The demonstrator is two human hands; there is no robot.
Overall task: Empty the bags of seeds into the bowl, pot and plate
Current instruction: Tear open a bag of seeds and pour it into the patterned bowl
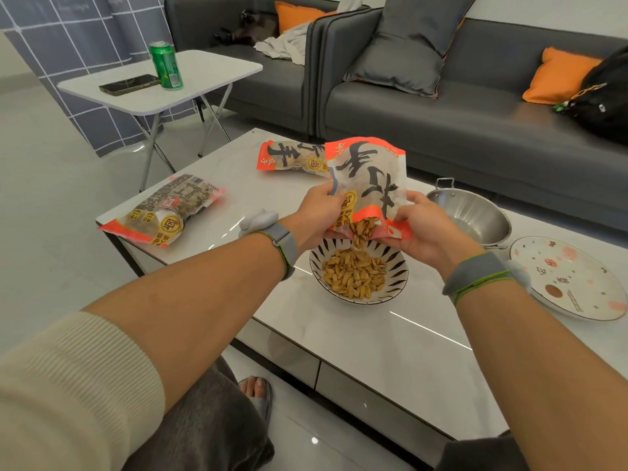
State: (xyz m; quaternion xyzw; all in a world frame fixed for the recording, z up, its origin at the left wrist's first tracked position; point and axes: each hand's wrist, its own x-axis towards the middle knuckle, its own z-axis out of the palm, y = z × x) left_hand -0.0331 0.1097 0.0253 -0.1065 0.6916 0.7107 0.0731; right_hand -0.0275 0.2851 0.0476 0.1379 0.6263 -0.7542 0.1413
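Note:
An opened seed bag [372, 178], orange and clear with black lettering, hangs upside down over the striped bowl [397, 283]. My left hand [316, 212] grips its left side and my right hand [424, 226] pinches its torn mouth. Seeds [363, 229] pour from the mouth onto the heap in the bowl. A second full bag [163, 212] lies at the table's left end. A third bag [292, 158] lies at the far edge, partly behind the held one. The steel pot [472, 212] and the patterned plate [571, 277] sit to the right, both holding nothing.
The white marble coffee table [373, 334] stands before a grey sofa [475, 124] with orange cushions and a black bag. A folding side table [204, 73] at the far left carries a green can [166, 64] and a phone [129, 85].

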